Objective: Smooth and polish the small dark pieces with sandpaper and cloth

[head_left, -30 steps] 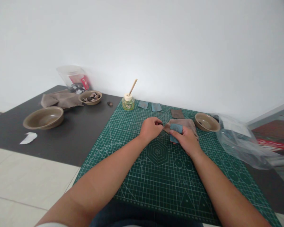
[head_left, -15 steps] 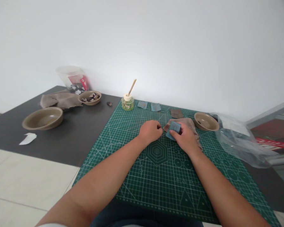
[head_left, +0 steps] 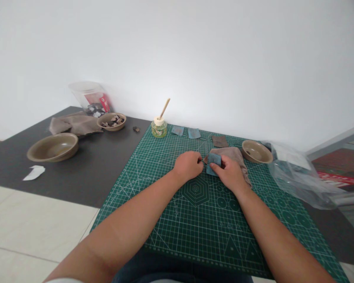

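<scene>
My right hand (head_left: 231,171) is closed on a small blue-grey square sheet (head_left: 213,162) that looks like sandpaper, its thumb pressed over the front. Just left of it, my left hand (head_left: 189,165) is closed in a pinch. A tiny dark thing shows at the left fingertips, pointing toward the sheet; its kind I cannot make out. Behind and partly beneath my right hand lies a crumpled brown cloth (head_left: 235,154) on the green cutting mat (head_left: 162,196).
Two blue-grey squares (head_left: 194,133) and a brown square (head_left: 220,141) lie along the mat's back. A glass jar (head_left: 159,129) with a brush-like stick stands left of them. A bowl (head_left: 264,155) and clear plastic bag (head_left: 297,181) sit right; bowls (head_left: 71,148), cloth and a tub (head_left: 85,92) left.
My right hand has turned the blue-grey sheet more upright and shifted it slightly left, toward my left hand. A small dark thing now shows at the left fingertips.
</scene>
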The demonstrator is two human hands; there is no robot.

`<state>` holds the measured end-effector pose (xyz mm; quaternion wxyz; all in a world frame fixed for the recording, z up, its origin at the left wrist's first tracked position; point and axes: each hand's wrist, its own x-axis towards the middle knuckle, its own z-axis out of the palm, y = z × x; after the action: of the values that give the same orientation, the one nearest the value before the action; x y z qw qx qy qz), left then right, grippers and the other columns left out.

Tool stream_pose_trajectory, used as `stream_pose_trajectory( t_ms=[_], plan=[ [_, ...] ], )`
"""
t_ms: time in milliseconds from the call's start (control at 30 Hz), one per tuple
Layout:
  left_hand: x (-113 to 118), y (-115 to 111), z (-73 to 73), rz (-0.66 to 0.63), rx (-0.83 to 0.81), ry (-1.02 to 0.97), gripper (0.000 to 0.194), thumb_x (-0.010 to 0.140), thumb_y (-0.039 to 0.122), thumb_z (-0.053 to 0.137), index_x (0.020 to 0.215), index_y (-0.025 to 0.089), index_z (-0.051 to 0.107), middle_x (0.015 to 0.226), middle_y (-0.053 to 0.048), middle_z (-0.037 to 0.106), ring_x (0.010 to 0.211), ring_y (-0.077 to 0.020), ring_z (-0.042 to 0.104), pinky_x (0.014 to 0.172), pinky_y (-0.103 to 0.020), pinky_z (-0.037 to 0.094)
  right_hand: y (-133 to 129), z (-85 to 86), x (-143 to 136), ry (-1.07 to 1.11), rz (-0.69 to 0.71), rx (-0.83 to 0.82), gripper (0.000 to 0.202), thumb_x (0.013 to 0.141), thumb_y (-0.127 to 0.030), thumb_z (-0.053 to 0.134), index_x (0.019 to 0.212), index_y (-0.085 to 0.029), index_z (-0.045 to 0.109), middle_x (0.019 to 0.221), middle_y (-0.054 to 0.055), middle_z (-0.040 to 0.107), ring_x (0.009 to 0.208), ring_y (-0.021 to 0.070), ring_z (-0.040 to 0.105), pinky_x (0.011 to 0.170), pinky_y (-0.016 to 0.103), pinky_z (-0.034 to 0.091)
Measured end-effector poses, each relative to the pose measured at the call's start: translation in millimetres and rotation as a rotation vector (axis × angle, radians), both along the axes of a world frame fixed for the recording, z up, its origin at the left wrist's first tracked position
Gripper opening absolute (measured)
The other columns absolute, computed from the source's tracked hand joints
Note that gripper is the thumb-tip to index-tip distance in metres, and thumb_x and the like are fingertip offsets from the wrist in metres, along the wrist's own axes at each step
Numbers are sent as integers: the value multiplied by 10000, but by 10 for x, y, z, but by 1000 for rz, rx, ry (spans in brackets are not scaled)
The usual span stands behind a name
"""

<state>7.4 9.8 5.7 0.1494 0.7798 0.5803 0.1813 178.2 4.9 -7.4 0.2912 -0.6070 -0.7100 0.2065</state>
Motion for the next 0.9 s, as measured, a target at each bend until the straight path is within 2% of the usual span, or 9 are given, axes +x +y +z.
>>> stream_pose_trajectory(
  t_ms=[167,333,733,900],
  plan=[
    [6,0,-18,-5,-4,0,250,789,276,465,891,208,683,896,-43,690,837,-196,621,750,-297,495,-8,20,-20,30,31,-53,182,752,-323,545,800,-170,631,738,42,655,650,185,568,607,303,412],
    [4,4,-25,-16,0,3,238,790,269,469,881,206,679,901,-42,688,843,-199,622,760,-307,499,-17,47,-33,-12,24,-35,170,744,-323,538,661,-179,576,620,15,597,560,157,501,532,278,350],
    [-2,7,-41,-22,10,10,235,789,273,457,869,204,666,891,-41,675,832,-191,610,743,-293,491,-27,53,-38,-2,23,-59,174,748,-338,531,699,-180,585,646,23,617,584,167,528,547,282,367],
    [-1,3,-41,-31,14,2,225,795,271,457,863,207,662,895,-44,674,836,-205,612,750,-322,495,-31,54,-39,-1,29,-45,168,746,-333,531,684,-185,578,631,19,614,567,165,523,538,284,370]
  ],
)
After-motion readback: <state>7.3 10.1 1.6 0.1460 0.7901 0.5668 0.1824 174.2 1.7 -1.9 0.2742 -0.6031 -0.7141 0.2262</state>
